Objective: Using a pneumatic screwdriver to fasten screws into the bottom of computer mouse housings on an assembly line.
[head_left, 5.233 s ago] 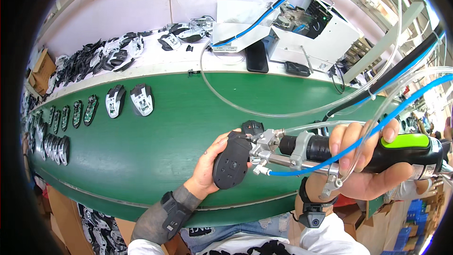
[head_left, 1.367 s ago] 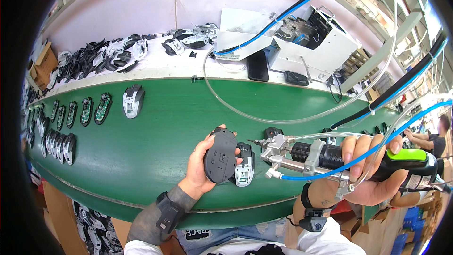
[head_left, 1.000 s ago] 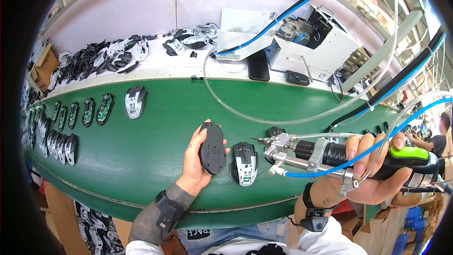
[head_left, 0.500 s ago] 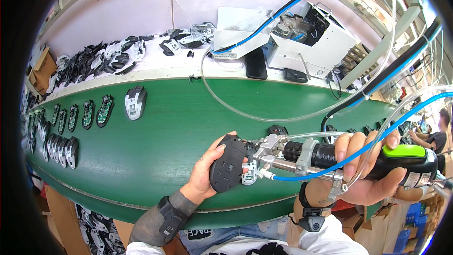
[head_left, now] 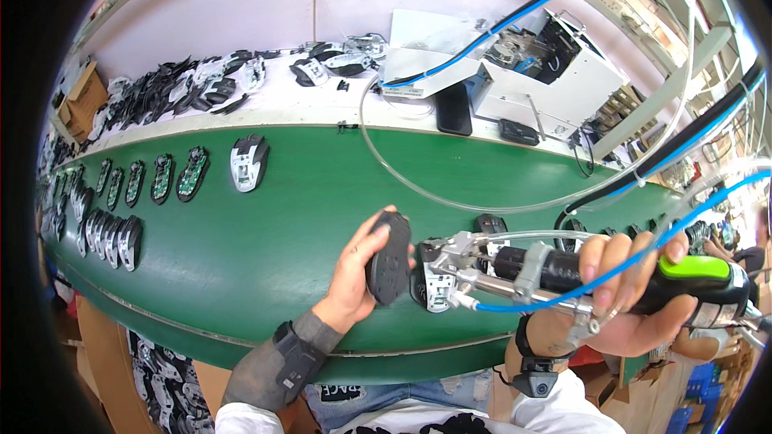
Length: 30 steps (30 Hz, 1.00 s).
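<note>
Gripping a black computer mouse (head_left: 390, 261), the left hand (head_left: 354, 269) wraps its fingers around the near side and far edge, seemingly so that the flat underside stays uncovered on the side toward the right hand (head_left: 631, 281). The mouse stands tilted, nearly on its long edge, clear of the green table (head_left: 322, 229).

The right hand's fingers close over a power screwdriver (head_left: 563, 271) from above, with the thumb beneath; this probably steadies its weight and keeps the green lever (head_left: 696, 268) within reach. Whether a finger presses that lever, I cannot tell. The metal nose (head_left: 458, 251) points left, toward the mouse but apart from it. A blue hose (head_left: 724, 195) crosses in front of the knuckles, presumably led off rightward to stay out of the way.

A grey-and-black mouse shell (head_left: 438, 289) lies on the table behind the nose, just beside the held mouse, likely set there for easy reach; whether the nose touches it is unclear. Farther left, a row of circuit-board halves (head_left: 193, 173) and a row of pale shells (head_left: 129, 245) lie separately, apparently sorted by kind.
</note>
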Each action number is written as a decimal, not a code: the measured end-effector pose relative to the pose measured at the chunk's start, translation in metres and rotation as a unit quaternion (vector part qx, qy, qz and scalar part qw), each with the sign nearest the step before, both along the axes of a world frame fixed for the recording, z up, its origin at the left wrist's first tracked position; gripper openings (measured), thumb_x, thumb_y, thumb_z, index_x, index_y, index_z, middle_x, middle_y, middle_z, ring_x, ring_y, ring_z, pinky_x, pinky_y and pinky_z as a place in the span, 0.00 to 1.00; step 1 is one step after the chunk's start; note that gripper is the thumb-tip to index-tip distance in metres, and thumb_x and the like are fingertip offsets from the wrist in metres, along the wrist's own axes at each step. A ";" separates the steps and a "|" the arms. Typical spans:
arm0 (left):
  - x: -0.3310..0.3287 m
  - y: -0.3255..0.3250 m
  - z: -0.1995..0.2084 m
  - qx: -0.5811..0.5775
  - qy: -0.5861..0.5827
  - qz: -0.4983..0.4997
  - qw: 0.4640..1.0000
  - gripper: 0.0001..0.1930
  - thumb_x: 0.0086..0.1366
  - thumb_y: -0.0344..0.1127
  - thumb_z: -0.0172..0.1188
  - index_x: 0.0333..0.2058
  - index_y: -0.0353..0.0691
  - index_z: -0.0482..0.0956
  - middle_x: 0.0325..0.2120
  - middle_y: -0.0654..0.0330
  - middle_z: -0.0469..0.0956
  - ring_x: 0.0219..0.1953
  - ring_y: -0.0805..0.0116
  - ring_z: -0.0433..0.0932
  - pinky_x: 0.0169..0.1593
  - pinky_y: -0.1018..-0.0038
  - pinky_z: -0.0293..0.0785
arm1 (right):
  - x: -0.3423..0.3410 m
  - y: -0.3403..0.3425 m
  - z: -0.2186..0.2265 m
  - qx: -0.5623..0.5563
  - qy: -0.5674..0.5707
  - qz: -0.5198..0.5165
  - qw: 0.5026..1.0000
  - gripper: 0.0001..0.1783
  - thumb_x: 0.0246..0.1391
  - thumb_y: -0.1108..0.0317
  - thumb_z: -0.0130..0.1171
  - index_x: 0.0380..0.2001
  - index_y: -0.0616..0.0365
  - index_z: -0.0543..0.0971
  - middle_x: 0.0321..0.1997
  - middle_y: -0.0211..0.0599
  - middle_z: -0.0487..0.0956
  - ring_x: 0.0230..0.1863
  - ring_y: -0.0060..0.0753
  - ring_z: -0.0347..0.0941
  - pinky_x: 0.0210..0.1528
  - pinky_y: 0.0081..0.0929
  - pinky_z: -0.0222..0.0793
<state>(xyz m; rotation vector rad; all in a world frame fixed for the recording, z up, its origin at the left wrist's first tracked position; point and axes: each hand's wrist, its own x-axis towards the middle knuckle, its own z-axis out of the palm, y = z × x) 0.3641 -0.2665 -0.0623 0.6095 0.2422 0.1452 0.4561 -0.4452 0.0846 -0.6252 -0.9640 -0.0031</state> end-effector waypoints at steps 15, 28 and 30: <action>-0.001 0.013 0.005 -0.069 -0.071 0.128 0.987 0.25 0.62 0.46 0.46 0.57 0.47 0.58 0.53 0.56 0.63 0.43 0.60 0.73 0.46 0.59 0.73 | -0.023 0.021 -0.008 -0.013 0.014 0.079 0.997 0.23 0.56 0.53 0.53 0.42 0.56 0.57 0.21 0.34 0.72 0.22 0.30 0.71 0.24 0.25 0.67; 0.006 0.019 -0.014 -0.006 0.041 0.177 0.983 0.21 0.63 0.45 0.48 0.52 0.47 0.63 0.45 0.58 0.68 0.40 0.62 0.73 0.43 0.62 0.74 | -0.017 0.009 0.000 -0.039 -0.002 0.057 0.998 0.27 0.55 0.46 0.50 0.45 0.54 0.57 0.23 0.29 0.71 0.21 0.25 0.69 0.27 0.28 0.68; 0.006 0.016 -0.016 -0.021 0.043 0.172 0.984 0.20 0.63 0.45 0.48 0.52 0.46 0.63 0.44 0.58 0.68 0.40 0.62 0.73 0.43 0.62 0.74 | -0.016 0.001 0.004 -0.031 -0.005 0.061 0.998 0.28 0.55 0.46 0.50 0.48 0.55 0.57 0.24 0.29 0.71 0.22 0.22 0.69 0.27 0.26 0.68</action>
